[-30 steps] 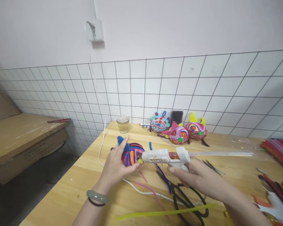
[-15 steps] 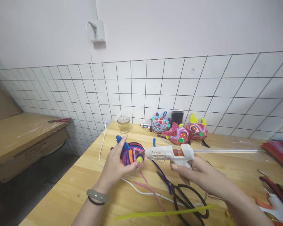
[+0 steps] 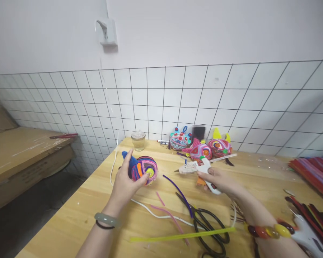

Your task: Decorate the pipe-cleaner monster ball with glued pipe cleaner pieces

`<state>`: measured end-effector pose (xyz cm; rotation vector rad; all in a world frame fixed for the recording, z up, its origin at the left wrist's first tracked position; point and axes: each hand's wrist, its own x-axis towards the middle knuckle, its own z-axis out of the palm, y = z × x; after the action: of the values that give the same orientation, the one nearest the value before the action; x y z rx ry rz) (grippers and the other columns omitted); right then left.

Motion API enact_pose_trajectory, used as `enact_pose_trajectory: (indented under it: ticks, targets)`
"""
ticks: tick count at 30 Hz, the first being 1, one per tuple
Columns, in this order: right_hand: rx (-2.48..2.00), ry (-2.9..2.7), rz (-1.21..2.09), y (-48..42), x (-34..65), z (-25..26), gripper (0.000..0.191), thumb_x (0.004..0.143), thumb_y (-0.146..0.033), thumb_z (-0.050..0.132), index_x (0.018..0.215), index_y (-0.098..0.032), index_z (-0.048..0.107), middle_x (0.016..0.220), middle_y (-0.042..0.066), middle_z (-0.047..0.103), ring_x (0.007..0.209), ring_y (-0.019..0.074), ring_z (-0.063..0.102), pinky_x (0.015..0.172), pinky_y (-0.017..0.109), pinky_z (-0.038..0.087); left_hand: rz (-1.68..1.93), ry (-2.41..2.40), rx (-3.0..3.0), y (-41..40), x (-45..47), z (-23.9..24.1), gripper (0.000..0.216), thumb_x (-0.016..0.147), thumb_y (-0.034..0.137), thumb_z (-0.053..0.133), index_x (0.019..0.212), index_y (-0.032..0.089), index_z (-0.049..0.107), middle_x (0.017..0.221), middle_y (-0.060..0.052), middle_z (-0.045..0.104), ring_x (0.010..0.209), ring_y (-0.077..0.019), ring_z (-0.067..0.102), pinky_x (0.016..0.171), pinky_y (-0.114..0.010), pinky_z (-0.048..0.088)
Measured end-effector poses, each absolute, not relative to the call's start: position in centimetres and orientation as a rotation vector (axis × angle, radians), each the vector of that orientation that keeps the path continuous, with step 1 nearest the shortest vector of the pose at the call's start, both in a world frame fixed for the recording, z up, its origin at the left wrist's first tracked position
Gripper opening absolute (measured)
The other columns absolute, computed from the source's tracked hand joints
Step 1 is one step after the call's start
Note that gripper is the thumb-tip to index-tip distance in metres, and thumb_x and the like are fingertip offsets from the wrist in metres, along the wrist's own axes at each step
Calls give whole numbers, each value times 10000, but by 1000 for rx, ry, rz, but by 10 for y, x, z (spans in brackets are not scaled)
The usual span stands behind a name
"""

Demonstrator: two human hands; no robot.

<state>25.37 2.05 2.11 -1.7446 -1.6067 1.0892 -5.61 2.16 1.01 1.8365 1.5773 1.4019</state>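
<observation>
My left hand [image 3: 123, 182] grips a round, striped pipe-cleaner figure [image 3: 142, 169] with a blue tuft and a yellow dot, held just above the wooden table [image 3: 78, 218]. My right hand [image 3: 218, 181] holds a white hot glue gun [image 3: 197, 168] with a clear glue stick in its back. The gun's nozzle points left and is well apart from the figure. A purple pipe cleaner [image 3: 177, 190] lies between the two hands.
Black scissors [image 3: 207, 224], a long yellow-green pipe cleaner [image 3: 183, 236], pink strands and a white cable [image 3: 150, 213] lie in front. Three finished figures [image 3: 201, 147] and a glass jar [image 3: 138, 140] stand by the wire grid. Pipe-cleaner bundles [image 3: 314, 172] lie at the right. A cardboard box [image 3: 24, 154] stands at the left.
My right hand has drawn the glue gun away from the figure, to the right and down toward the table. My left hand has turned the figure so its yellow dot shows.
</observation>
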Motion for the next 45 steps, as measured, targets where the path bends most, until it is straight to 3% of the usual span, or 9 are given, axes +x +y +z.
enact_pose_trajectory:
  ticks: [7,10,12,19,25,32,38,42,45]
  targets:
    - [-2113,-1705,812,35,262,-9,351,862,-416,477,623,-169,542,682,146,695,642,248,663,564,325,465,1497,1354,1605,22,-51,16,902,687,341,685,1443,213,209,1213,-108,571,959,-219,637,844,-360,527]
    - [-2283,-1765,514,33,260,-4,323,827,-374,524,616,-136,578,823,273,675,831,393,641,669,440,431,1500,1330,1606,22,-51,16,896,691,338,681,1443,216,208,1221,-109,564,969,-222,636,856,-366,522]
    - [-2310,-1818,358,28,251,4,286,831,-335,508,697,-108,618,907,307,657,928,425,602,720,463,399,1486,1333,1635,21,-51,15,889,692,348,678,1441,222,216,1210,-106,573,955,-228,640,845,-372,527]
    - [-2035,-2157,400,7,195,15,240,851,-296,465,727,-184,637,783,82,699,759,206,641,615,269,369,1335,1197,1556,24,-45,6,846,728,397,648,1434,172,240,1120,-112,614,941,-238,635,818,-373,530]
    - [-2014,-2227,462,4,186,2,139,781,-214,537,818,-157,659,799,92,704,777,211,638,597,253,347,1330,1103,1409,30,-45,-1,864,735,412,657,1437,165,218,1212,-126,551,1039,-242,583,908,-386,467]
    - [-2014,-2238,501,4,186,3,293,732,-57,458,916,-151,665,846,102,710,768,194,635,592,240,350,1336,1040,1405,30,-45,-2,907,716,397,684,1443,183,187,1096,-97,586,952,-220,604,860,-363,484]
    - [-1955,-2277,531,-3,190,22,238,722,-95,461,782,-148,685,793,92,707,725,187,617,568,240,343,1393,1070,1373,31,-46,1,895,707,402,689,1435,187,216,1092,-94,584,960,-240,606,864,-391,490]
    - [-1749,-2457,732,-21,180,34,173,666,-119,542,684,-192,698,683,9,697,621,135,598,509,203,336,1434,1110,1338,33,-46,1,898,701,416,693,1431,181,225,1151,-109,561,1034,-254,583,896,-394,479]
    - [-1462,-2634,832,-34,157,27,176,654,-131,606,760,-216,718,761,-7,717,677,133,621,544,184,384,1422,1132,1343,33,-46,0,898,705,419,691,1433,184,222,1153,-112,563,1030,-255,587,901,-403,478]
